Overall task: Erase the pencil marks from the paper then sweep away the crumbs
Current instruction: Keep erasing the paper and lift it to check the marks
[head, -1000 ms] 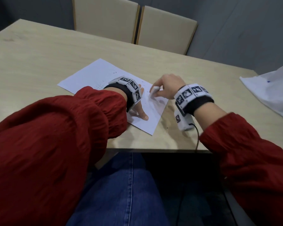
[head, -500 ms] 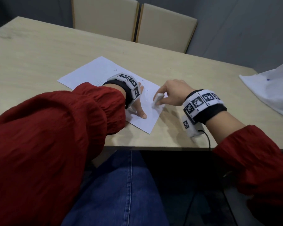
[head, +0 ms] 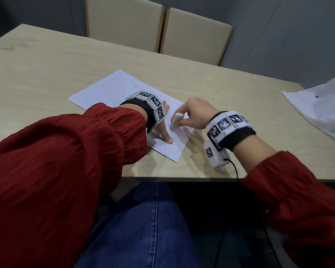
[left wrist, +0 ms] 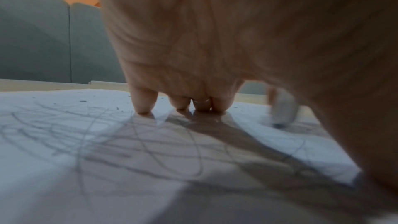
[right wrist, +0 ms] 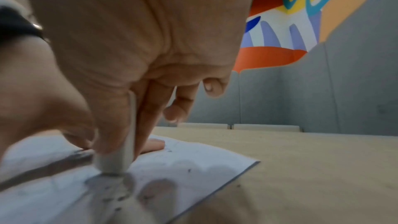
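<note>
A white sheet of paper lies on the wooden table, and grey pencil scribbles cover it in the left wrist view. My left hand presses flat on the sheet with straight fingers. My right hand pinches a white eraser between thumb and fingers, its lower end on the paper near the right edge. In the right wrist view the eraser stands upright on a smudged grey patch. Small dark crumbs dot the paper and the table beside it.
Two beige chairs stand at the table's far side. A white cloth or plastic sheet lies at the right edge of the table. The table's near edge runs just below my wrists, above blue jeans.
My right hand with the eraser moved back and forth over the paper's right part, first toward me and right, now back left. The left hand stayed pressed on the sheet.
</note>
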